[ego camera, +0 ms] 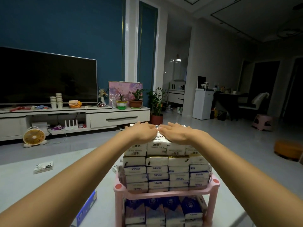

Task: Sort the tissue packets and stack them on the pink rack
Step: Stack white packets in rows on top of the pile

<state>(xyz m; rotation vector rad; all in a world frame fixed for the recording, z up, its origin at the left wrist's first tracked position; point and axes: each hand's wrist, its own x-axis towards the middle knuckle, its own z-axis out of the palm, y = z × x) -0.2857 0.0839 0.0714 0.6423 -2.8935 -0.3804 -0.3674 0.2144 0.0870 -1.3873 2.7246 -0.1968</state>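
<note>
Both hands, left [141,130] and right [176,132], lie flat, fingers together, atop the tall tissue stack [165,163] filling the pink rack [165,192]. Two packets [43,167] remain loose on the table, so sorting looks nearly finished.

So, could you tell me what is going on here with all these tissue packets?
A person is stacking tissue packets on a pink rack that stands on a pale table. Both shelves are full, and the left hand and right hand lie flat, palms down, on the top of the stack. One loose packet lies on the table to the left, and a blue packet sits near the rack's base.
</note>
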